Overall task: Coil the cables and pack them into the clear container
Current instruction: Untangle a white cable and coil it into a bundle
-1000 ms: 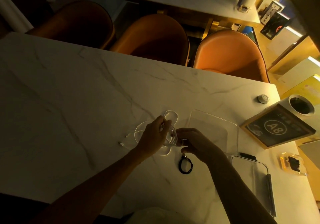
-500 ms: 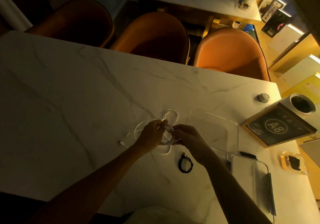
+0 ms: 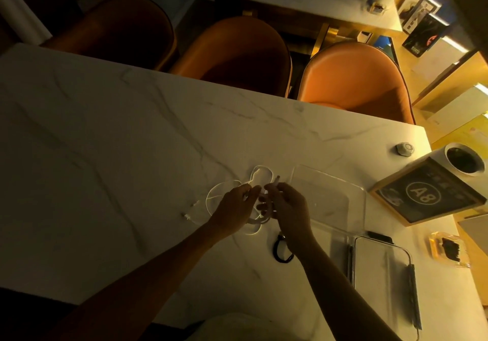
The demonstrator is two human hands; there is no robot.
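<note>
Both hands, left [image 3: 235,206] and right [image 3: 289,208], pinched on white cable [image 3: 260,174], loops sprawling leftward, plugs [image 3: 191,210] pointing left; clear container [image 3: 330,195] just right, black coil [image 3: 281,251] nearer.

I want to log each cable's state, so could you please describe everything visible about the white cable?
The white cable is thin, pale and flexible, apparently plastic-sheathed. It lies in loose loops on the marble table, just left of the clear container, not yet packed. Two small connector ends trail off to the left. The left hand and right hand both grip it at the middle, lifting a partly formed coil.
</note>
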